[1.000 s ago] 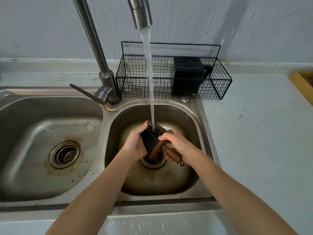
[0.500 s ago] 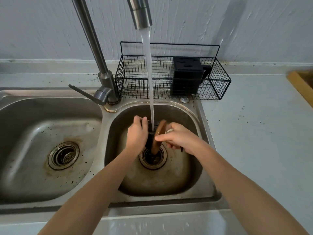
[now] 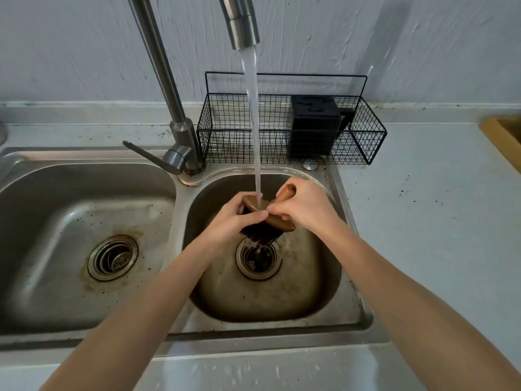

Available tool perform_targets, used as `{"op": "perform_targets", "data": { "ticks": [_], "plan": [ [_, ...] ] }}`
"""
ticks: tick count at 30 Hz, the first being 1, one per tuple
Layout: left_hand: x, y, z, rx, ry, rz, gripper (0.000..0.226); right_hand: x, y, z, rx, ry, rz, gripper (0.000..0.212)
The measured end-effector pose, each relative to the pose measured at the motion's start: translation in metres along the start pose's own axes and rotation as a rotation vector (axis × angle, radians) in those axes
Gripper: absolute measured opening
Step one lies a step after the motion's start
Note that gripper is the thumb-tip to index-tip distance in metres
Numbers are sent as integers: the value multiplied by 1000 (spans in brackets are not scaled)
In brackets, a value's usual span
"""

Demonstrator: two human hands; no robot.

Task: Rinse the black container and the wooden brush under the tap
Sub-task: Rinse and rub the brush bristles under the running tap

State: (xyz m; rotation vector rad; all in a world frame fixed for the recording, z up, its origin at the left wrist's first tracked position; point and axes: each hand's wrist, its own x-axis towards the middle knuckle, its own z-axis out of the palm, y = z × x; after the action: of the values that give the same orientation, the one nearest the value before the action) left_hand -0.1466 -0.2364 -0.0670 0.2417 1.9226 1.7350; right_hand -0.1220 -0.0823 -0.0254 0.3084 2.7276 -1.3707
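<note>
The wooden brush (image 3: pixel 277 220) is over the right sink basin, its brown back turned up and dark bristles pointing down. Water from the tap (image 3: pixel 244 26) falls onto the wood. My left hand (image 3: pixel 235 221) grips the brush's left end and bristles. My right hand (image 3: pixel 303 207) holds its wooden handle at the right. The black container (image 3: pixel 314 125) stands in the wire basket (image 3: pixel 225 142) behind the sink, apart from both hands.
The right basin's drain (image 3: pixel 258 259) lies just below the brush. A larger left basin (image 3: pixel 70 235) adjoins it. The tap lever (image 3: pixel 149 156) sticks out to the left. Grey counter (image 3: pixel 437 207) runs to the right, with a wooden item (image 3: pixel 504 136) at its far edge.
The brush has turned from upright on edge to back-up under the stream. Both hands rose slightly toward the tap, and my right hand shifted onto the handle.
</note>
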Motion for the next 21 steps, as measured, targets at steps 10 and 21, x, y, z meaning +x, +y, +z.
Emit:
{"op": "perform_targets", "data": {
  "ticks": [10,21],
  "plan": [
    [-3,-1,16,-279,50,-18,20,-6,0,5,16,-52,-110,24],
    [-9,15,-3,40,89,236,21,-12,-2,24,-51,-106,-154,26]
  ]
}}
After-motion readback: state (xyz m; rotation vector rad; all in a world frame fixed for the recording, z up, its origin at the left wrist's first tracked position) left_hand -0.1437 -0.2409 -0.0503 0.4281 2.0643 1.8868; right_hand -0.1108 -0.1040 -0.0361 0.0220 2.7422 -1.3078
